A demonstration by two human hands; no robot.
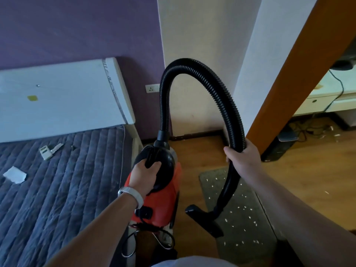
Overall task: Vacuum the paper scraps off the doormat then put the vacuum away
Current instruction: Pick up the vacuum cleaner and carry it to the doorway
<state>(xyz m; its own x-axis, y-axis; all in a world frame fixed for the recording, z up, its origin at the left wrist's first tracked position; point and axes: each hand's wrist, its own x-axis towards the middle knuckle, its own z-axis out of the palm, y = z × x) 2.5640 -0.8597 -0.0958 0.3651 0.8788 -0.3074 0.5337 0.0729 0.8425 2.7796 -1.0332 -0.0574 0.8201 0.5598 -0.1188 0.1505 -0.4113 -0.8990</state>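
I hold a red and black canister vacuum (165,191) up off the floor beside the bed. My left hand (144,175) grips its black top handle. A ribbed black hose (192,70) arches up from the canister and down to my right hand (243,160), which grips it where it meets the wand. The wand ends in a black floor nozzle (205,221) hanging just over the grey doormat (248,234). Several small white paper scraps (240,208) are scattered across the mat. A black power cord (129,245) dangles in loops under the canister.
A bed with a grey quilted cover (63,189) and white headboard (63,97) fills the left, with paper bits on it. A wall socket (152,88) sits low on the wall. An orange door frame (300,64) stands right, with a desk, cables and more scraps beyond.
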